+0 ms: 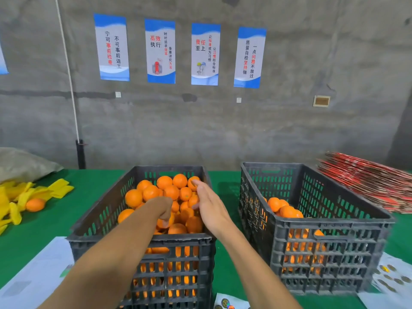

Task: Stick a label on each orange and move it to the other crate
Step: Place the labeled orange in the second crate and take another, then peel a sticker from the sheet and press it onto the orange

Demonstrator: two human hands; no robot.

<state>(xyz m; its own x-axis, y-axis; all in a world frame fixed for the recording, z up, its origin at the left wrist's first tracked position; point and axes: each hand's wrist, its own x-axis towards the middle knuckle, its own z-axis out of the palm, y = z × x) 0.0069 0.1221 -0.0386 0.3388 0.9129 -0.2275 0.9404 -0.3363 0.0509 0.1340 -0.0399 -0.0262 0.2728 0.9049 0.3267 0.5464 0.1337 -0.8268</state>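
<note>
The left black crate is heaped with oranges. My left hand reaches down into the pile with its fingers curled over an orange; its palm side is hidden, so a grip is unclear. My right hand hovers over the same crate's right side, fingers straight, fingertips by an orange at the back. The right black crate holds a lower layer of oranges. A label sheet with round stickers lies at the bottom edge, and another label sheet lies at the right.
Green cloth covers the table. Yellow foam nets and a loose orange lie at the left, below a grey sack. White paper lies front left. A stack of red flat cartons sits back right.
</note>
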